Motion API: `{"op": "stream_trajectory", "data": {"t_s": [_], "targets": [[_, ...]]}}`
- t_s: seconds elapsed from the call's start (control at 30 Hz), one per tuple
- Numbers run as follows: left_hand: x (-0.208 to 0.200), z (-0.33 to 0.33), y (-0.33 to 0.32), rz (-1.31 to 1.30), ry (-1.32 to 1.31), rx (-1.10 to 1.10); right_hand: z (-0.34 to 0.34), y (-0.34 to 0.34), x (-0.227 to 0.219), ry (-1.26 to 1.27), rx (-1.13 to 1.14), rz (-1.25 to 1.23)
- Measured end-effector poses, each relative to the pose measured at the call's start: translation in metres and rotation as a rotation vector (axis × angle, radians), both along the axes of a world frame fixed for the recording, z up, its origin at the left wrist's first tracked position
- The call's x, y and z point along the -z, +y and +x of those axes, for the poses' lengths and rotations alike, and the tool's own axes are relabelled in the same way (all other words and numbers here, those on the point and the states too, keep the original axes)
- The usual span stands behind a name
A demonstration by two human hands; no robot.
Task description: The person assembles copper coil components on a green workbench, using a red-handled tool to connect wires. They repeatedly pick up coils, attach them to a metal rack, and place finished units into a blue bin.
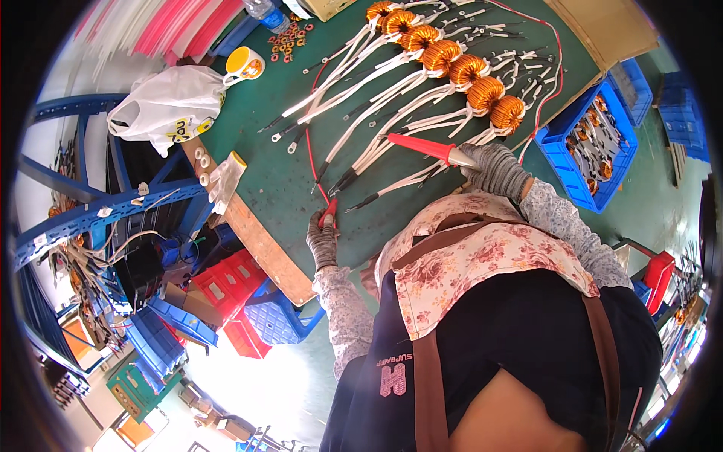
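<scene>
My gloved left hand point(322, 242) is closed on a small red clip point(328, 214) at the end of a thin red wire, by the near edge of the green table. Close beyond it lie the black-sleeved ends of white leads point(344, 181); whether the clip touches them I cannot tell. My gloved right hand point(497, 172) wraps round the pale handle of a long red tapered probe point(422, 145), its narrow end pointing left over the white leads. Several copper-wound ring coils point(467, 70) stand in a slanting row beyond both hands, their leads spread to either side.
A blue crate point(553, 143) of coils stands at the right, near a cardboard sheet point(602, 30). A white bag point(169, 105), yellow-and-white mug point(245, 63), water bottle point(265, 13) and loose small rings point(289, 42) occupy the left side. A wooden strip point(256, 239) edges the table.
</scene>
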State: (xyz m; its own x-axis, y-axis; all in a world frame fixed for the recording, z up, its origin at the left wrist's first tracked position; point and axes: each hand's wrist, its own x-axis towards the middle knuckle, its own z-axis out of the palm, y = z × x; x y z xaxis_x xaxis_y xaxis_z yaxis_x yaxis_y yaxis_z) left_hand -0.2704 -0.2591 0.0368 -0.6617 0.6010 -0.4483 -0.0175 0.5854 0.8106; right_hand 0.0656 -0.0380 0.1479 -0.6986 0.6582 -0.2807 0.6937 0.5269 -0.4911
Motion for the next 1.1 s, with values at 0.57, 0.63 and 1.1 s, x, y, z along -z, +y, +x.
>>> {"op": "stream_trajectory", "data": {"t_s": [0.57, 0.63, 1.1], "targets": [[0.013, -0.009, -0.003, 0.046, -0.107, -0.063, -0.001, 0.000, 0.005, -0.076, -0.036, 0.025], [0.014, -0.009, -0.002, 0.045, -0.107, -0.061, 0.000, 0.000, 0.006, -0.054, -0.029, 0.043], [0.006, -0.007, 0.001, 0.023, -0.041, -0.026, 0.001, 0.003, 0.011, -0.038, -0.040, 0.037]]}}
